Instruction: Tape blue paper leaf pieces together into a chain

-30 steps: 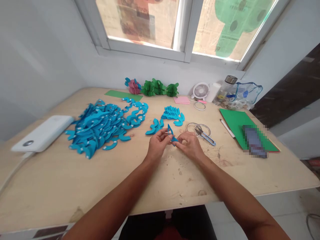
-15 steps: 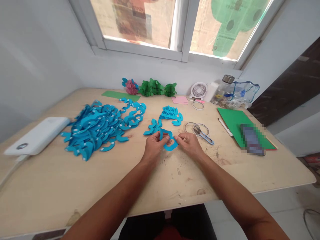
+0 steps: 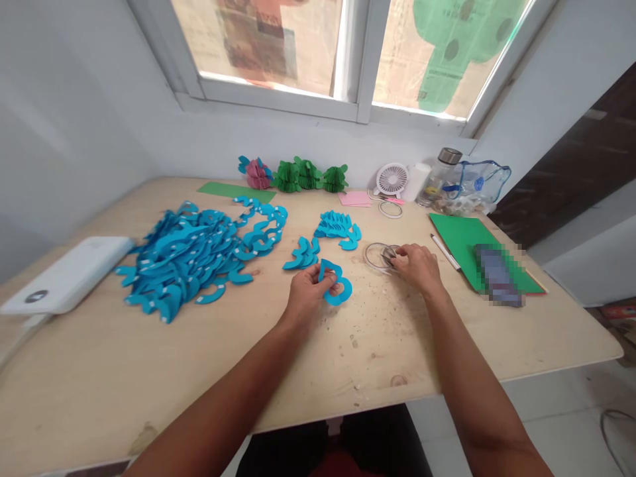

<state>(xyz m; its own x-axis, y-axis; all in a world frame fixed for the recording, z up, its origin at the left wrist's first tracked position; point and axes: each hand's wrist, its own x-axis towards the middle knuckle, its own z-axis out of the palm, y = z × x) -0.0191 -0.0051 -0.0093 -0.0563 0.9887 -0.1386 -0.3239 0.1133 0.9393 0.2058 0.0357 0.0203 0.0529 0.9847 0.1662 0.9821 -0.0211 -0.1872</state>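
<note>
My left hand (image 3: 304, 293) pinches a blue paper cutout (image 3: 342, 295), a curvy piece with a round opening, above the middle of the table. To the right, my right hand (image 3: 418, 266) has its fingers closed on small thread snips (image 3: 388, 256), whose blades show and whose handles are mostly hidden by the hand. The snips lie over two tape rings (image 3: 370, 257). Just behind my left hand is a small group of blue curved paper pieces (image 3: 302, 254). Another blue cluster (image 3: 338, 225) sits farther back.
A big heap of blue paper pieces (image 3: 186, 255) with white tabs covers the left side, beside a white power bank (image 3: 69, 273). Green paper figures (image 3: 305, 175), a small fan (image 3: 392, 179) and a bottle (image 3: 440, 175) stand at the back. Green sheets (image 3: 460, 242) lie right, under a blurred object.
My right hand has let go of the blue paper cutout and moved right onto the thread snips. My left hand still holds the cutout. The view has shifted slightly.
</note>
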